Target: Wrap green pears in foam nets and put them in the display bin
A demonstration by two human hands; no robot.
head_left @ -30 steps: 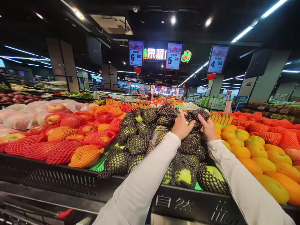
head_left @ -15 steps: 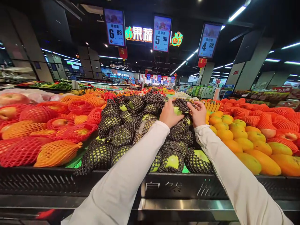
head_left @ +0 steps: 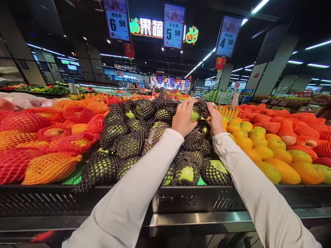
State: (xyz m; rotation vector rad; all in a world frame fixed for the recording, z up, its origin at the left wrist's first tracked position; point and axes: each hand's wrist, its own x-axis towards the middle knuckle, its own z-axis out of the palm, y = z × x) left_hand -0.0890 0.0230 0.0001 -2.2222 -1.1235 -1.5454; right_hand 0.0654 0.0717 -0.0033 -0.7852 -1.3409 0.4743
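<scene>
At the upper right of a pile of green apples (head_left: 134, 127) in black foam nets, both hands are on one netted green apple (head_left: 194, 116). My left hand (head_left: 184, 119) curls over its left side, fingers bent across the top. On the other side, my right hand (head_left: 215, 119) grips the black foam net (head_left: 201, 105) around that apple; its fingertips are partly hidden behind the net. Bare green skin shows between the hands. Other netted apples lie directly beneath and in front of it.
Red and orange netted fruit (head_left: 55, 137) fills the left side. Orange-yellow mangoes (head_left: 281, 162) and more red-netted fruit (head_left: 302, 127) lie to the right. A black crate edge (head_left: 191, 199) runs along the front. Price screens (head_left: 174, 26) hang overhead.
The view has tilted down and shifted slightly right. My right fingers, spread and pinching at the net before, have moved round behind it. My left hand stays on the apple.
</scene>
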